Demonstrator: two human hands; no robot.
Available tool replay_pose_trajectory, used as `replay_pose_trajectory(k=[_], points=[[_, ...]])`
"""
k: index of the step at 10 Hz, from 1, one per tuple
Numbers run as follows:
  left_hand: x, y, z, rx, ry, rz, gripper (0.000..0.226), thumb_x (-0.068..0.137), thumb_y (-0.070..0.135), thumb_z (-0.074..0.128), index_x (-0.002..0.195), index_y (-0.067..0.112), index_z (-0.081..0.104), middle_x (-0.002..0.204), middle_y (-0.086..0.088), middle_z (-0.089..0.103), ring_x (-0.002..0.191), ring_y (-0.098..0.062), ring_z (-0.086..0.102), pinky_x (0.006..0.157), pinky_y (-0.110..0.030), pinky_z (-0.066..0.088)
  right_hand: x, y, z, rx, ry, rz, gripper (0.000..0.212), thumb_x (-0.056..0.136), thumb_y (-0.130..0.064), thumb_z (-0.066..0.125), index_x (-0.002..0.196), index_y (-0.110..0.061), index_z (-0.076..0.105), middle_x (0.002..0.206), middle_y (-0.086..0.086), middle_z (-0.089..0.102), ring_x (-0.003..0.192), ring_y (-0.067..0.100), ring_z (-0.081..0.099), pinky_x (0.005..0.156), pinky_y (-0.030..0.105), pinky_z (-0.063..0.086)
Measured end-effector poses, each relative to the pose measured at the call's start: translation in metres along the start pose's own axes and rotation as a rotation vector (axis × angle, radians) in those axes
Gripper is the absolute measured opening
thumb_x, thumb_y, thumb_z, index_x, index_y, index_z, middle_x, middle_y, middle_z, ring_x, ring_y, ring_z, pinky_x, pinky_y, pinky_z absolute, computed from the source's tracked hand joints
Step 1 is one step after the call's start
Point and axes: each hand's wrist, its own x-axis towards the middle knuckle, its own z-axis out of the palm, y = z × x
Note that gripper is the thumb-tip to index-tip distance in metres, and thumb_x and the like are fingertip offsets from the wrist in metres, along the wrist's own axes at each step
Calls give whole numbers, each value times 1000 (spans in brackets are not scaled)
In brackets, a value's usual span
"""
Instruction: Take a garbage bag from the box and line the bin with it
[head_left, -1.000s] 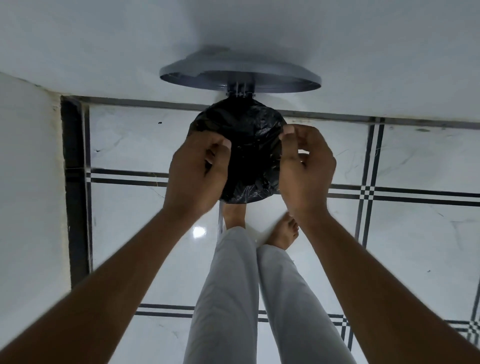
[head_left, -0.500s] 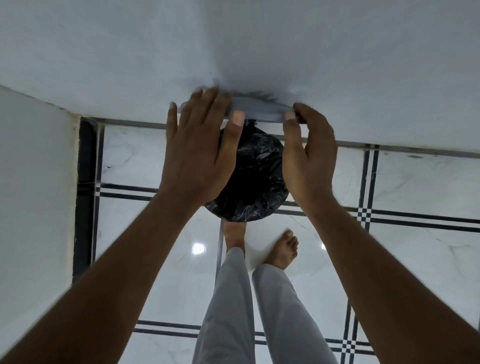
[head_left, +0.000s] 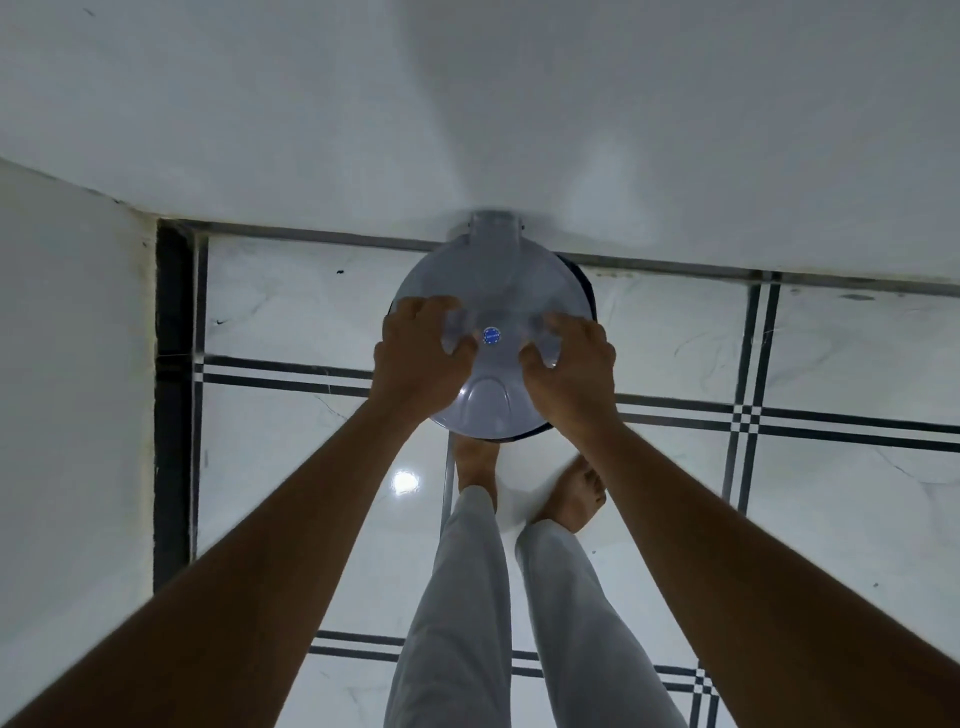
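Note:
A round grey lid (head_left: 491, 280) with a small blue sticker lies flat over the bin, hinged at the wall side. Only a thin black edge of the bin (head_left: 585, 285) shows past the lid at the right and at the near side. The garbage bag is hidden under the lid. My left hand (head_left: 415, 358) rests on the lid's left half, fingers bent and fingertips on the plastic. My right hand (head_left: 574, 369) lies on the right half in the same way. Neither hand holds anything. No box is in view.
The bin stands against a white wall (head_left: 467, 114), with a second white wall (head_left: 62, 374) close on the left. The floor (head_left: 779, 519) is glossy white tile with black lines. My bare feet (head_left: 475, 467) and grey trouser legs are just in front of the bin.
The lid, upright a second ago with the black bag showing in the bin, has been swung down flat. Both hands left the bag's edge, took the lid and now lie on top.

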Motion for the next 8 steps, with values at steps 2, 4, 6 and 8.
replay_pose_trajectory(k=[2,4,6,8], points=[[11,-20,37,267,-79,14,90,90,66,72,163,27,37,171,-13,30,155,-42,32,113,-63,48,0,13,26,-290,-31,-21,81,100,-55,71,168,-27,38,174,16,30,159,38,32,121,49,45],[12,-40,46,300,-49,113,100,88,74,67,168,27,31,174,-13,30,158,-41,33,118,-60,44,-2,24,29,-370,11,-73,90,96,-60,76,171,-29,36,174,20,30,155,44,37,112,56,55],[10,-48,47,282,-34,143,98,85,73,71,165,26,38,170,-14,40,151,-45,42,109,-61,52,1,39,29,-391,16,-129,90,92,-62,81,168,-35,42,172,19,34,152,43,42,98,56,63],[-3,-19,27,301,-147,129,104,88,72,71,170,32,22,177,-12,20,160,-42,26,115,-63,47,0,33,-18,-417,-174,-134,94,95,-63,77,172,-35,30,176,9,29,154,38,45,116,53,53]])
